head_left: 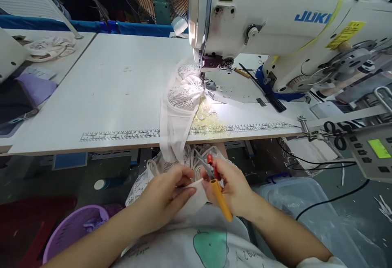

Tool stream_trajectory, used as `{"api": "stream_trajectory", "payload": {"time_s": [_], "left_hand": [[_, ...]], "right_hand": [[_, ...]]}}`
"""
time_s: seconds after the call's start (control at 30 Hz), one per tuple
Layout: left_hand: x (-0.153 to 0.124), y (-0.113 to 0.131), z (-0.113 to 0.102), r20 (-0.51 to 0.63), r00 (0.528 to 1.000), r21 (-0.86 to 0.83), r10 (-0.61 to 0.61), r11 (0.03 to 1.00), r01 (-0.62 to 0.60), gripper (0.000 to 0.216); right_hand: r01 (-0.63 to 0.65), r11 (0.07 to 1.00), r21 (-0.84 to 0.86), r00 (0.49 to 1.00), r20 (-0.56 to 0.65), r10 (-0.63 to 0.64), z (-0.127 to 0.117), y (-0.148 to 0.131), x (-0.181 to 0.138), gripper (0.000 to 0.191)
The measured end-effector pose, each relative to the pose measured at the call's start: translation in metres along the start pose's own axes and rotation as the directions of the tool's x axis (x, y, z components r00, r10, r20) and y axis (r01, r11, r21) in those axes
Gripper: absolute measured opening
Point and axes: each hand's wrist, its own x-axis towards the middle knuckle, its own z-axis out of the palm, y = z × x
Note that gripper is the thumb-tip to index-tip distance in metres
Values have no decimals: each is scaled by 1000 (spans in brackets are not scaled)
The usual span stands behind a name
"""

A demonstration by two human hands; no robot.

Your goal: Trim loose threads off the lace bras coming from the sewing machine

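A white lace bra (pixel 183 92) lies under the needle area of the sewing machine (pixel 260 14), its plain fabric hanging over the table edge. Below that edge, my left hand (pixel 165 194) pinches the border of a white fabric piece (pixel 194 198) between thumb and fingers. My right hand (pixel 232 186) is closed around small scissors (pixel 220 200) with an orange handle and a red part. Their metal blades point up and to the left, over the fabric. Part of their grip is hidden by my fingers. More white lace pieces (pixel 139 184) bunch up behind my hands.
A printed ruler (pixel 122 136) runs along the front of the white table (pixel 122 80). Tweezers and a black tool (pixel 272 96) lie beneath the machine arm. A purple basket (pixel 69 231) stands at lower left, a clear plastic bin (pixel 297 206) at lower right. A control panel (pixel 372 151) juts out on the right.
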Motion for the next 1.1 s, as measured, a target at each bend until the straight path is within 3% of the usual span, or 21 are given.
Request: {"api": "stream_trajectory", "payload": {"time_s": [0.1,0.17,0.33,0.47,0.53,0.6,0.7,0.8,0.9,0.97,1.1], "left_hand": [[-2,-17,-15,83,996,294,9,955,-33,15],[-6,-26,-26,67,998,441,-15,897,-16,20],[-8,-23,-38,66,997,528,-43,849,2,24],[0,-9,-32,148,989,567,18,818,-100,24],[5,-3,-27,181,981,575,69,802,-162,24],[9,3,-22,215,972,578,97,789,-207,24],[13,9,-16,275,955,575,112,777,-257,21],[10,6,-19,326,935,603,143,730,-322,24],[0,-8,-33,330,932,657,148,673,-339,26],[-9,-19,-47,264,953,661,151,691,-293,26],[-24,-31,-68,55,986,519,159,839,-165,26]], "right_hand": [[59,987,-152,993,-96,-74,-18,7,-8,14],[52,980,-192,985,-153,-82,-31,14,-16,18],[-50,906,-421,973,-227,-52,-52,30,-26,16],[-160,861,-484,945,-328,-8,-47,27,-22,31],[-140,915,-378,966,-255,42,-34,20,-18,37],[-100,964,-245,994,-60,88,-17,13,-13,32],[-88,976,-200,980,159,121,7,8,-3,17],[-110,970,-216,975,168,148,18,12,2,22],[-146,984,-100,977,141,159,18,19,0,21],[-175,984,-42,977,117,179,15,23,-4,19],[-241,970,20,965,112,238,10,25,-8,18]]}}
